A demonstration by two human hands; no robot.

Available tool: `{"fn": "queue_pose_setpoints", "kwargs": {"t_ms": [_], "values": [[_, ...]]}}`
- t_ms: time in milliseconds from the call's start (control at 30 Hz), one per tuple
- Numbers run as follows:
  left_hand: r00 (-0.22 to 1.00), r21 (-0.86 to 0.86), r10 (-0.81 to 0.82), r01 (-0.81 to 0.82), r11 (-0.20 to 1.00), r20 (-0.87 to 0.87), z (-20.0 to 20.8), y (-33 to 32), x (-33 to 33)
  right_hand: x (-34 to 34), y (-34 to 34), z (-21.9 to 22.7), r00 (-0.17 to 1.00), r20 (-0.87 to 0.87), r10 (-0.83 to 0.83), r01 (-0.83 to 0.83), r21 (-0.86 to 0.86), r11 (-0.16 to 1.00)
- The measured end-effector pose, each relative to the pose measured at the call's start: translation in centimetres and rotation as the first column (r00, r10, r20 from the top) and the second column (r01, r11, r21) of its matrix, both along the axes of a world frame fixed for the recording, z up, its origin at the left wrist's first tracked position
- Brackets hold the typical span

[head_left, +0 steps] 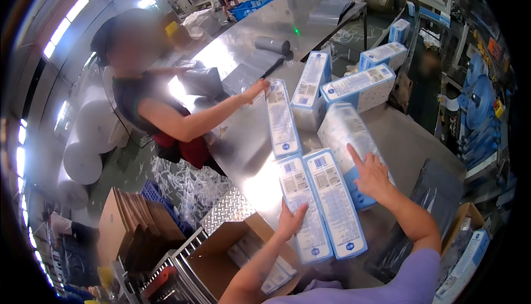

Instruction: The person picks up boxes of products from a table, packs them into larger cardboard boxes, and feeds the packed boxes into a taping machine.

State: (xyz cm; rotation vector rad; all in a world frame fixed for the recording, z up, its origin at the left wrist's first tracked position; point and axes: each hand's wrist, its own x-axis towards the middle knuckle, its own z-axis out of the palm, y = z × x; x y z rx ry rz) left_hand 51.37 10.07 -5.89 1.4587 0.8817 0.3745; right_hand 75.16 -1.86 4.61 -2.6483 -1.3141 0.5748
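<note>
I see my left hand [291,221], thumb spread, bracing the paired packs [334,207] (steadying them, presumably); right hand [371,176], opened out, index extended, touches another pack [345,132].

We see a smooth, shiny metal table [249,146] across the centre, bearing packs [344,207] in glossy, plastic-looking film. At lower left, we find matt brown cardboard sheets [124,221] and a rough, raised-pattern metal plate [229,207]; at lower right, a matt cloth shirt [406,276].
</note>
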Motion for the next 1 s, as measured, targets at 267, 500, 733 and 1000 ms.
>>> {"fn": "queue_pose_setpoints", "kwargs": {"t_ms": [267,500,733,1000], "values": [[0.999,0.065,-0.025,0.022,0.998,0.041,0.2,-0.6,-0.3,2.8,-3.7,-9.0,-0.060,-0.998,0.019,0.564,-0.018,0.826],[0.984,-0.293,-0.039,0.090,0.952,0.174,1.1,0.3,-2.8,-4.4,-12.2,-9.7,-0.144,-0.989,0.033,0.660,-0.072,0.747],[0.894,-0.685,0.110,0.248,0.685,0.434,-0.9,-3.0,-5.4,-5.3,-9.3,-16.2,0.055,-0.997,-0.051,0.767,0.010,0.642],[0.978,0.081,-0.049,0.033,0.996,0.203,2.5,-1.7,-19.5,-13.1,-2.2,-16.3,-0.072,-0.990,0.124,0.656,0.047,0.753]]}}
